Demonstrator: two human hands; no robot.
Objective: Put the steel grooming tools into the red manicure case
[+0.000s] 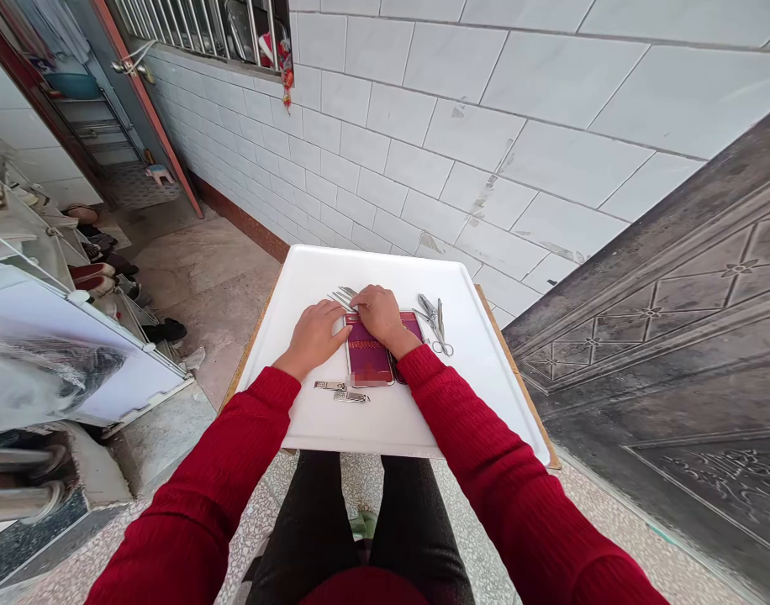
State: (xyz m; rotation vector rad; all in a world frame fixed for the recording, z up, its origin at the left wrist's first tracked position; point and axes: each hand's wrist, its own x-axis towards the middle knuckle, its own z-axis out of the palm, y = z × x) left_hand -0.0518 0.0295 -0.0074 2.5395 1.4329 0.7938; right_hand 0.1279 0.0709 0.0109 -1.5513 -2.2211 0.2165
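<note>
An open manicure case (369,357) with a maroon lining and a metal-coloured rim lies on the white tray (284,420). My left hand (315,336) is at its left edge, thumb against the rim and fingers bent forward. Over the upper part of the case reaches my right hand (380,315), its fingers pinched together near the top left corner; what they hold is mostly hidden. Several slim metal tools (342,294) lie just beyond the fingertips. In front of the case rest nail clippers (350,397). To the right are small scissors (440,338) and cuticle nippers (426,304).
The tray sits on a wooden board (517,378) above my knees. A tiled wall (385,151) rises behind it, and a dark carved door (662,311) stands on the right. Shoes (95,277) fill a rack to the left, beside a white panel (57,344).
</note>
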